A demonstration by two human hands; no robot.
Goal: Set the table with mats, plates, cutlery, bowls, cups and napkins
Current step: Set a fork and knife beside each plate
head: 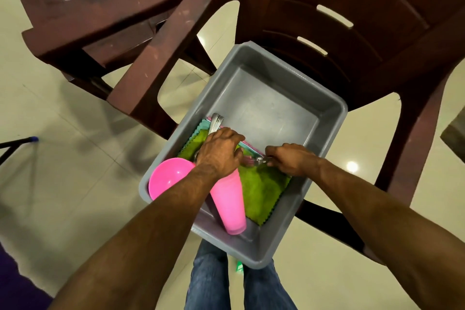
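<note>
Nearest of all are the person's legs in blue jeans (pixel 214 282), standing on a pale tiled floor (pixel 63 158). Just beyond them sits a grey plastic tub (pixel 314 166), its far end resting on the seat of a dark brown plastic chair (pixel 377 33) and its near end jutting out over the floor.

In the near part of the tub a pink cup (pixel 230 205) lies on its side, mouth toward the near wall. To its left, in the near left corner, a pink bowl (pixel 168 176) is tipped up against the tub wall, partly hidden by the left forearm. Under and to the right of the cup lies a green napkin (pixel 261 189) with a zigzag edge; edges of teal and pink cloths (pixel 201 126) show beneath it farther in.

Both hands reach into the tub over the napkin. The left hand (pixel 220 151) has its grip curled round a bundle of metal cutlery (pixel 216 121), whose ends stick out beyond the knuckles toward the far left. The right hand (pixel 289 158), just beside it, pinches a thin metal piece between fingertips and thumb; what piece it is cannot be told.

The far half of the tub shows bare grey bottom. Far left stands a second brown chair (pixel 100 7).
</note>
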